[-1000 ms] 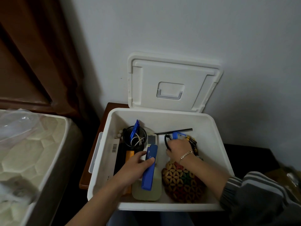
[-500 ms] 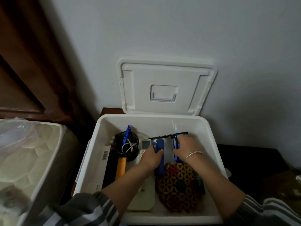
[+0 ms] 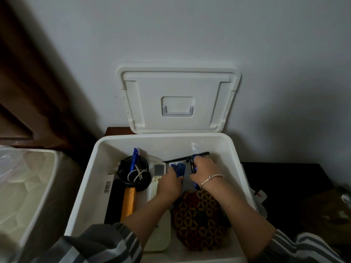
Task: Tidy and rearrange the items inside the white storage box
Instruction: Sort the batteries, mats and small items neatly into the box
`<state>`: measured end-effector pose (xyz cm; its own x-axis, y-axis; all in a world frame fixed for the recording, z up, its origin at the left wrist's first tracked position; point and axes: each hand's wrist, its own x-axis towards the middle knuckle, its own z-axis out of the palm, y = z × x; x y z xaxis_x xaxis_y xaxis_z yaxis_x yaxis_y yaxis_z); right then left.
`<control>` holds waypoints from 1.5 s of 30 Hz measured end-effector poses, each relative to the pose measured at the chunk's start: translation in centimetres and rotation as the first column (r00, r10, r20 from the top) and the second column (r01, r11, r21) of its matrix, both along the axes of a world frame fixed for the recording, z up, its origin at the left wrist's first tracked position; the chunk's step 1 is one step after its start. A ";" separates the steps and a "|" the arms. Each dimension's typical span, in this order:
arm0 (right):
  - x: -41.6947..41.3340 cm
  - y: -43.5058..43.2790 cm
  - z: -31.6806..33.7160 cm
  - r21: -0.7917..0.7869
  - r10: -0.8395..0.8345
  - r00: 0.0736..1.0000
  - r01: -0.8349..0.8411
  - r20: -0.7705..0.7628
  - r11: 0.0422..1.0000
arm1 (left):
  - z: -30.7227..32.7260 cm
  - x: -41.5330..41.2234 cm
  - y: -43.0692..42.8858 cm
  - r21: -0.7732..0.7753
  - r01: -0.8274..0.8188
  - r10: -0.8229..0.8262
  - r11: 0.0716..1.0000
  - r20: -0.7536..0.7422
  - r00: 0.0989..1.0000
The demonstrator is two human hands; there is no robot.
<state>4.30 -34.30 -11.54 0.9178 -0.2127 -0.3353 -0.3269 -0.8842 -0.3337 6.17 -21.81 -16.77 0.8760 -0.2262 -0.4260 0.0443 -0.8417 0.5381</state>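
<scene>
The white storage box (image 3: 85,190) stands open with its lid (image 3: 178,99) leaning on the wall behind. Inside, my left hand (image 3: 169,184) grips a long blue case (image 3: 179,168) near the back middle. Just right of it, my right hand (image 3: 206,172) holds a blue-and-black item (image 3: 192,165) beside a black comb (image 3: 187,158) along the back wall. A white remote (image 3: 158,172) lies left of the blue case. A black round holder (image 3: 133,174) with a blue pen and white cable sits back left. A patterned woven pouch (image 3: 199,219) lies front right.
An orange-handled tool (image 3: 128,202) and a black flat item (image 3: 114,200) lie along the box's left side. A pale flat object (image 3: 161,238) sits under my left forearm. A mattress edge (image 3: 28,186) is at left, a dark surface (image 3: 284,186) at right.
Both hands have moved toward the back of the box. The left hand carried the blue case from the front middle up beside the remote; the right hand shifted its blue item nearer the comb.
</scene>
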 end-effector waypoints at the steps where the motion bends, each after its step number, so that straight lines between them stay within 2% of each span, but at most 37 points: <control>1: 0.0 0.1 0.1 0.006 0.002 1.000 -0.002 0.000 1.000 | 0.0 -0.2 -0.1 0.041 0.044 -0.045 0.998 0.036 0.998; 4: 0.0 0.1 0.2 0.021 0.006 1.000 -0.006 0.003 1.000 | 0.0 -0.5 -0.3 0.152 0.135 -0.154 0.979 0.120 0.981; 8: 0.0 0.3 0.3 0.026 0.002 1.000 -0.002 0.017 1.000 | 0.2 -0.4 -0.9 0.322 0.184 -0.233 0.929 0.120 0.965; 13: 0.0 0.2 0.4 0.048 -0.014 1.000 0.014 0.001 0.999 | 0.6 -0.2 -1.3 0.389 0.174 -0.235 0.905 0.115 0.965; 24: 0.3 0.2 0.6 0.044 -0.032 0.999 0.033 -0.026 0.998 | 0.7 1.0 0.8 0.389 0.092 -0.149 0.917 0.118 0.982; 34: 0.0 0.1 0.9 0.101 -0.080 0.996 0.084 -0.044 0.991 | 0.5 0.9 1.1 0.394 0.068 -0.128 0.917 0.128 0.984; 45: -0.1 0.1 0.4 0.135 0.146 0.987 -0.137 -0.059 0.981 | 0.7 0.8 1.8 0.358 0.060 -0.128 0.932 0.170 0.977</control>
<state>4.19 -34.16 -11.18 0.9096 -0.0323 -0.4142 -0.2271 -0.8736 -0.4305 6.98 -20.00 -16.08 0.9293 -0.1784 -0.3233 -0.1169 -0.9727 0.2007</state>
